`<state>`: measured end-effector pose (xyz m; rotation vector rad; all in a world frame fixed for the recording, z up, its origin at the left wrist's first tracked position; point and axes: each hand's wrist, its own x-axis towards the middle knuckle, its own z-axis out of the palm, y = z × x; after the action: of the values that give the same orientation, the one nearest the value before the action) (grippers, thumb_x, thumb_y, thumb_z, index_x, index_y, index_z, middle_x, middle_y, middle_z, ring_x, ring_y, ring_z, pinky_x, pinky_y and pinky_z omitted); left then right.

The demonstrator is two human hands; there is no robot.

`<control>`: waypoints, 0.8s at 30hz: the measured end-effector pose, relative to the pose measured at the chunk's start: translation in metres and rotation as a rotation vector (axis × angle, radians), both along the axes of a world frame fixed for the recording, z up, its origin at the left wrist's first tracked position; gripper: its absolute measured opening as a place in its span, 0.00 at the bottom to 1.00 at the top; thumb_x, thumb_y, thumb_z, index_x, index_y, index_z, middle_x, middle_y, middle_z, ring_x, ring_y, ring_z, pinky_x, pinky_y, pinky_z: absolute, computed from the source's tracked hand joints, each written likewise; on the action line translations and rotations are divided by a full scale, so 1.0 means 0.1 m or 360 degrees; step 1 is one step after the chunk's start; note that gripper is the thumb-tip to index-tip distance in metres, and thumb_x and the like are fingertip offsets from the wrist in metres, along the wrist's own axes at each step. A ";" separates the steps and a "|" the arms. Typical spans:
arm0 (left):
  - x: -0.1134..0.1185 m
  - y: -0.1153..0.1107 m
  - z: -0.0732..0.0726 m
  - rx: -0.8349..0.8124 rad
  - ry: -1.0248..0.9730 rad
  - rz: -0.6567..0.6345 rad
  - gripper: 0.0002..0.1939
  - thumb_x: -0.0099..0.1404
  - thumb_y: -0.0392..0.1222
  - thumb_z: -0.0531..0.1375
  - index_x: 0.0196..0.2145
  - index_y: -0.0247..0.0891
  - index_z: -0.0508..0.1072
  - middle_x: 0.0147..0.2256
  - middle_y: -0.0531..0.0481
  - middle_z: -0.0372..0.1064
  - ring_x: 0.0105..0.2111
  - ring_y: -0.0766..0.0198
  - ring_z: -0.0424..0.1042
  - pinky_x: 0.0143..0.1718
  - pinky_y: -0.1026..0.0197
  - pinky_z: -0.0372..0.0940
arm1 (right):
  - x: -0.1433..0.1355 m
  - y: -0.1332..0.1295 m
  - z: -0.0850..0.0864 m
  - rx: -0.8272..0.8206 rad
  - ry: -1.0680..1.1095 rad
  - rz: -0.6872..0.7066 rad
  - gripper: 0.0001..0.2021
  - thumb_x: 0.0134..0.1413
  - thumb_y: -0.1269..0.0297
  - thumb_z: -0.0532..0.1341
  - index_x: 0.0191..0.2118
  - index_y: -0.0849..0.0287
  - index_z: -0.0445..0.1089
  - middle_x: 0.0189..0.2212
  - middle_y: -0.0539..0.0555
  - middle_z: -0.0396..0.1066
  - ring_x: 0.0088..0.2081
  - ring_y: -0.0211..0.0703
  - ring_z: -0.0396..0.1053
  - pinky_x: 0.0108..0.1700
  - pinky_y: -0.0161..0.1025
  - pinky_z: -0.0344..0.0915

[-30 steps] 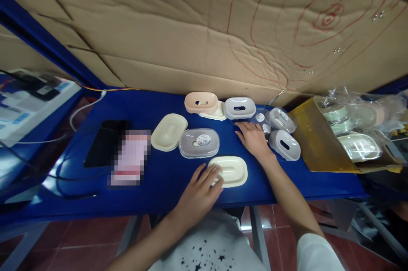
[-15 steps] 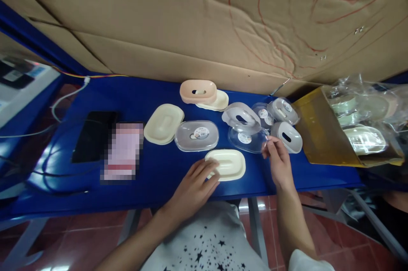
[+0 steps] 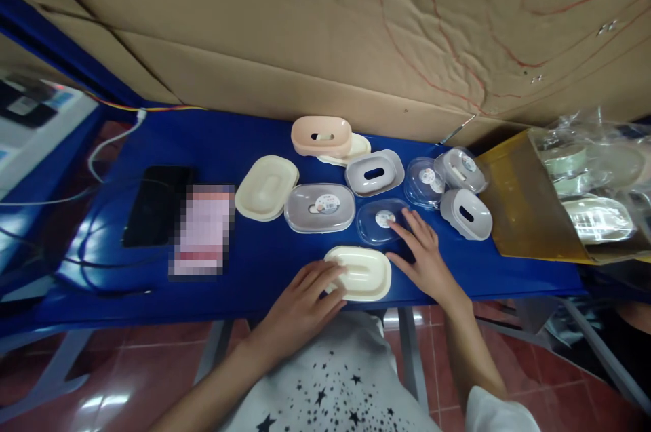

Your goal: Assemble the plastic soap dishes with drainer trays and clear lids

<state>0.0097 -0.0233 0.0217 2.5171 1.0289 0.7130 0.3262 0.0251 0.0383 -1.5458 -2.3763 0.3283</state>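
Cream soap-dish base point(image 3: 360, 272) lies at the near edge of the blue counter point(image 3: 254, 140), hollow side up: shallow oval, matte, raised hump in its well. Left hand point(image 3: 300, 303) rests fingers spread on its left rim, seemingly pinning it in place; nothing gripped. Right hand point(image 3: 424, 259) lies open and flat just right of it, fingertips touching a small clear lid point(image 3: 381, 220) with a round sticker, probably to hold it down. Beyond: larger clear lid point(image 3: 319, 207), second cream base point(image 3: 267, 188), grey slotted insert point(image 3: 375, 173), pink insert point(image 3: 321, 134) stacked on another cream piece. Far right, cardboard box point(image 3: 513, 208) of bagged stock.
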 end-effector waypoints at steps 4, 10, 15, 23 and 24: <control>-0.02 -0.01 0.02 0.0031 0.0040 0.0008 0.04 0.78 0.38 0.61 0.47 0.39 0.76 0.58 0.41 0.74 0.60 0.50 0.73 0.60 0.43 0.72 | 0.03 0.04 -0.02 0.0101 -0.0099 -0.0029 0.25 0.74 0.51 0.60 0.72 0.45 0.64 0.71 0.61 0.65 0.75 0.64 0.58 0.70 0.69 0.59; 0.00 0.01 0.02 0.0081 0.0004 0.0000 0.04 0.79 0.37 0.59 0.46 0.38 0.75 0.53 0.43 0.77 0.58 0.52 0.75 0.60 0.45 0.71 | 0.03 0.20 0.29 0.0328 -0.0249 -0.0121 0.17 0.74 0.54 0.60 0.61 0.52 0.74 0.62 0.63 0.73 0.69 0.64 0.64 0.70 0.67 0.58; 0.07 0.02 0.02 0.0113 0.0006 -0.0047 0.06 0.81 0.39 0.57 0.48 0.38 0.75 0.53 0.45 0.78 0.56 0.53 0.76 0.61 0.45 0.69 | -0.27 0.90 0.32 0.0232 -0.0212 0.0157 0.18 0.75 0.66 0.55 0.63 0.54 0.74 0.67 0.60 0.72 0.70 0.59 0.65 0.71 0.63 0.56; 0.04 -0.03 0.09 0.0077 -0.0161 0.0079 0.06 0.81 0.39 0.57 0.49 0.39 0.74 0.49 0.48 0.80 0.53 0.57 0.78 0.62 0.47 0.67 | -0.18 0.63 0.44 0.0229 0.0899 -0.0376 0.09 0.73 0.53 0.61 0.47 0.52 0.72 0.43 0.54 0.78 0.44 0.47 0.76 0.50 0.46 0.72; 0.03 -0.03 0.11 0.0074 -0.0228 0.0097 0.05 0.81 0.38 0.58 0.49 0.39 0.74 0.48 0.48 0.80 0.53 0.57 0.78 0.63 0.47 0.67 | -0.14 0.42 0.42 0.0207 0.1136 -0.0566 0.10 0.72 0.52 0.63 0.45 0.52 0.71 0.39 0.51 0.76 0.39 0.45 0.74 0.46 0.43 0.71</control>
<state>0.0126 -0.0264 0.0326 2.4413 1.0537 0.9306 0.3121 0.0669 0.0807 -1.4374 -1.5240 0.5233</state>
